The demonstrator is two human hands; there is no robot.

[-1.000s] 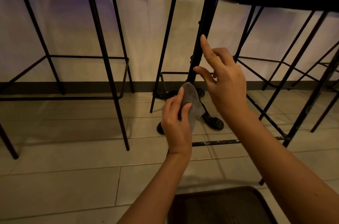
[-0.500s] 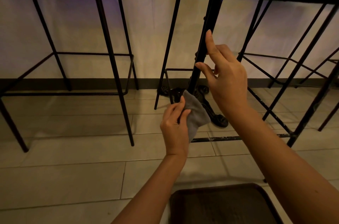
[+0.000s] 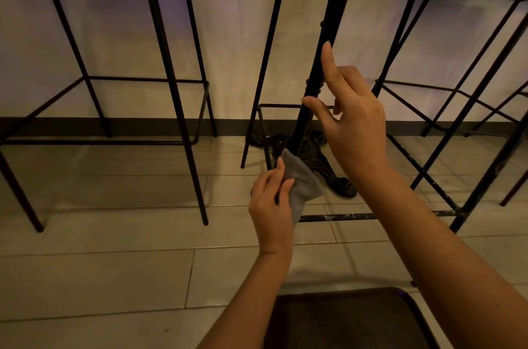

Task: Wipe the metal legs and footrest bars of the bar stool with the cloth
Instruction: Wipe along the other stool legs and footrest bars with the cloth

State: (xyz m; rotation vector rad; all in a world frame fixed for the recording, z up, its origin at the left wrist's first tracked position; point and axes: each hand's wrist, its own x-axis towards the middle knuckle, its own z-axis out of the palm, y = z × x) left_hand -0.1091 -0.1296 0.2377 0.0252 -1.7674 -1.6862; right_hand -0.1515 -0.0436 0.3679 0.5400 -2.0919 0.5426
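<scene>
A dark seat (image 3: 351, 323) fills the near bottom edge. Beyond it, the left hand (image 3: 271, 205) grips a grey cloth (image 3: 303, 185) low on the bar stool's leg (image 3: 323, 62), just above the footrest bar (image 3: 371, 216). The right hand (image 3: 354, 120) is higher, index finger and thumb stretched along that leg, holding nothing. An ornate table base (image 3: 340, 185) stands behind; another stool (image 3: 177, 85) is at far left.

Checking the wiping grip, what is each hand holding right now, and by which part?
The left hand pinches the grey cloth at its near edge. The right hand holds nothing, fingers against the black leg.
</scene>
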